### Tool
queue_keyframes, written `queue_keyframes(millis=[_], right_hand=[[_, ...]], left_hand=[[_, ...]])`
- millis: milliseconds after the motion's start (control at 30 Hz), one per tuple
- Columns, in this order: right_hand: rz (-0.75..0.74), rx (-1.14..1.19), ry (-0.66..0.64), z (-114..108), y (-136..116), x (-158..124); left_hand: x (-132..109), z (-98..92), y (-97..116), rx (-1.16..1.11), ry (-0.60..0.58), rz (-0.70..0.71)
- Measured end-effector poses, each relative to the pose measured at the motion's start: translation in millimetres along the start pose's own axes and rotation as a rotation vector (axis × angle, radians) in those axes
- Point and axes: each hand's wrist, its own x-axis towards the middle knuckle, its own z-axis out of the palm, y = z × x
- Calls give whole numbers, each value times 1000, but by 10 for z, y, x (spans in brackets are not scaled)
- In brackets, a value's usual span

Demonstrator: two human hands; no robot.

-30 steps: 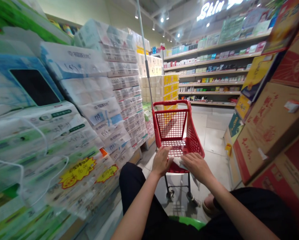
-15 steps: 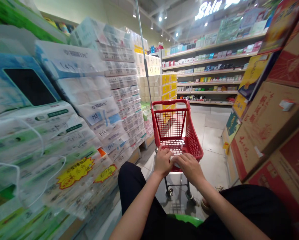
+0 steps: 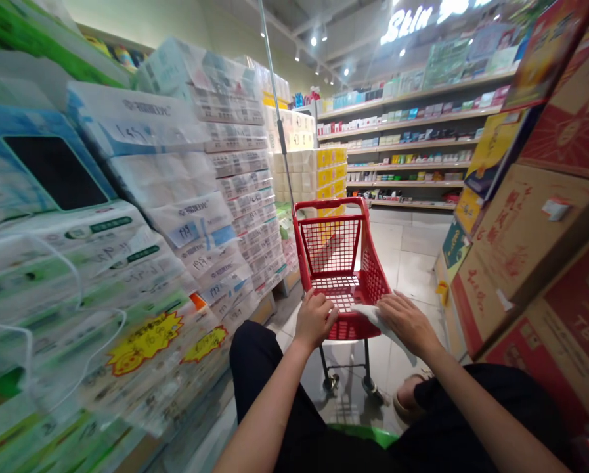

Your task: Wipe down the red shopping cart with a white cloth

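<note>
In front of me stands a small red shopping cart (image 3: 334, 289) with a grid basket on dark legs and wheels. My left hand (image 3: 315, 318) is closed over the near left part of its rim, fingers curled toward the basket. At the near right corner, my right hand (image 3: 408, 322) is closed on a white wipe (image 3: 380, 323). One end of the wipe lies against the cart's rim, while the other hangs below the hand. Whether it is paper or cloth, I cannot tell.
Stacked tissue packs (image 3: 239, 151) rise on the left, with a dark-screened phone (image 3: 55, 172) on them. Cardboard cartons (image 3: 535, 223) line the right. A thin pole (image 3: 279, 118) rises at the cart's far left corner. Product shelves (image 3: 412, 141) stand behind. Part of a green seat (image 3: 363, 433) shows beneath me.
My right hand has moved right, away from my left hand, to the cart's near right corner. The white wipe, mostly hidden before, now shows. My left hand stays on the rim.
</note>
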Motion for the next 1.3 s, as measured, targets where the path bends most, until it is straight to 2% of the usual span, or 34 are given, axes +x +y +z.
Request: queue_keyframes(millis=[167,300,400,533,667,833,967,1167,1300], right_hand=[[73,-83,-1,61,-306,139],[14,-112,-21,92,-598,273],[-43,-111,-9,172,-818,383],[-77,-98,9,315,-1056,482],[-97,-71,-21,324,-1114,478],[-194,20,-122,190,-890,521],[-220,104,-184,146,-471,683],[18,13,-44,247,250,911],[122,25,-23,353,356,878]], left_hand=[[6,-55,-147,13,3,-10],[-28,-234,-395,21,-28,-39],[-17,-333,-490,77,-67,-115],[12,-320,-388,161,-141,-234],[-21,-292,-234,156,-275,-318],[-34,-313,-216,161,-378,-290],[36,-281,-220,174,-418,-278],[123,-160,-131,182,-425,-247],[147,-61,-55,189,-390,-282]])
